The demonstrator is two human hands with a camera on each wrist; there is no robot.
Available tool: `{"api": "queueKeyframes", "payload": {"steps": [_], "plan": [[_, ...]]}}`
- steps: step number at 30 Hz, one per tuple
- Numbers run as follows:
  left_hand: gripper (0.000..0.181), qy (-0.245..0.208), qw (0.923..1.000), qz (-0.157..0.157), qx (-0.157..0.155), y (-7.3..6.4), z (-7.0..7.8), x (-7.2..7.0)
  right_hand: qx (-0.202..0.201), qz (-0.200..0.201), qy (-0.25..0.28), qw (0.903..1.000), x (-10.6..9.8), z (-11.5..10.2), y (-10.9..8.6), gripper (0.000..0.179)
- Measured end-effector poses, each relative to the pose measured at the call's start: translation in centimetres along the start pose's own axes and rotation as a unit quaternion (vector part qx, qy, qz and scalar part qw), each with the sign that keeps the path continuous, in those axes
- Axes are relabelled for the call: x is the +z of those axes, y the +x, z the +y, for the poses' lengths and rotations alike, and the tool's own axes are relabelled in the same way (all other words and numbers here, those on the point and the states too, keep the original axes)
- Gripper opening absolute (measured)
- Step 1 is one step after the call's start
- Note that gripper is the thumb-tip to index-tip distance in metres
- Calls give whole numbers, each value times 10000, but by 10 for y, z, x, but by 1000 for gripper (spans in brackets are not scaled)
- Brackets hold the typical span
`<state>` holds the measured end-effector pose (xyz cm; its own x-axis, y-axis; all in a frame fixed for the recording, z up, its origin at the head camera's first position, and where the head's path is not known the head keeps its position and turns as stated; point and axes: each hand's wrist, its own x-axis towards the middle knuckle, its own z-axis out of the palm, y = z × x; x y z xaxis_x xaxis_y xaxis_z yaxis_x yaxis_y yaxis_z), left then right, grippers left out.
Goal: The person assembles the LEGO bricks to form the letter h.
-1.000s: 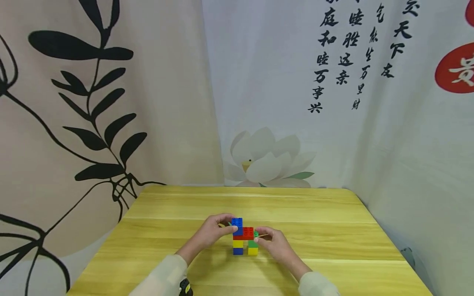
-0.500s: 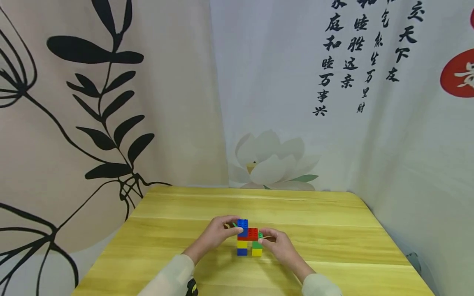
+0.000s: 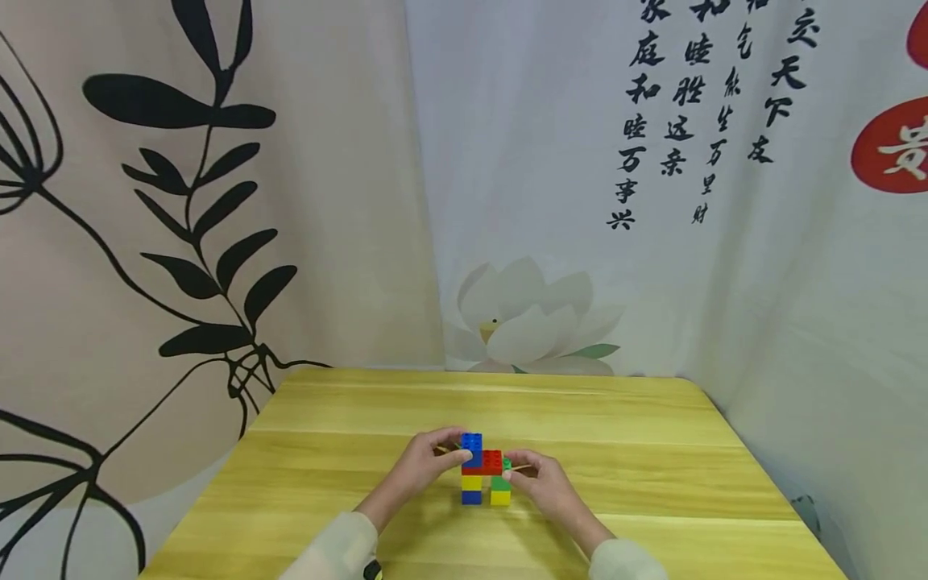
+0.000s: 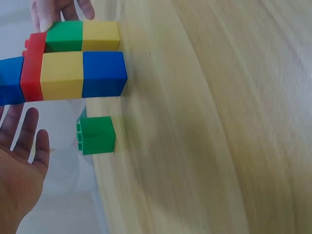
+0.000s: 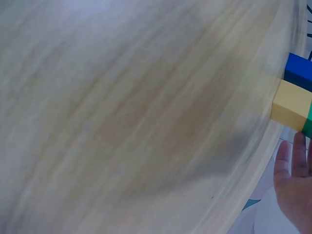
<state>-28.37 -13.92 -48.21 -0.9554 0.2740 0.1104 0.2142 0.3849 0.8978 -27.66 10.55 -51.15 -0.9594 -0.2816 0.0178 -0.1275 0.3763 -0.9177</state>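
Note:
A stacked toy-brick structure stands upright in the head view. Its left column has a blue brick (image 3: 472,498) below a yellow brick (image 3: 472,482); the right has a yellow brick (image 3: 500,499) below a green brick (image 3: 500,484). A red brick (image 3: 493,461) bridges both, with an upright blue brick (image 3: 471,448) on its left end. My left hand (image 3: 419,469) pinches that upper blue brick, thumb in front and fingers behind. My right hand (image 3: 545,483) holds the structure's right side, its fingertips where red meets green; exact contact is partly hidden.
A loose green brick (image 4: 98,136) stands on the wooden table (image 3: 616,435), just beside the structure in the left wrist view. Behind the table hangs a printed cloth (image 3: 362,201) with leaves, a lotus and writing. More cloth hangs along the right side.
The head view has shifted slightly. Both hands keep their places on the structure, and the bricks stay stacked as before. A green sliver behind my left fingers no longer shows clearly in the head view.

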Motion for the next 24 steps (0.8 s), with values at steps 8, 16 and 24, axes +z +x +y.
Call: {"api": "queueKeyframes", "payload": {"steps": [8, 16, 24], "plan": [[47, 89, 9999, 57, 14, -2, 1, -1, 23, -41, 5, 10000, 0, 4, 2, 41], [47, 2, 9970, 695, -332, 2, -12, -16, 17, -43, 11, 10000, 0, 3, 3, 40], [45, 62, 9912, 1077, -766, 10, -37, -20, 12, -68, 30, 10000, 0, 2, 2, 40]]}}
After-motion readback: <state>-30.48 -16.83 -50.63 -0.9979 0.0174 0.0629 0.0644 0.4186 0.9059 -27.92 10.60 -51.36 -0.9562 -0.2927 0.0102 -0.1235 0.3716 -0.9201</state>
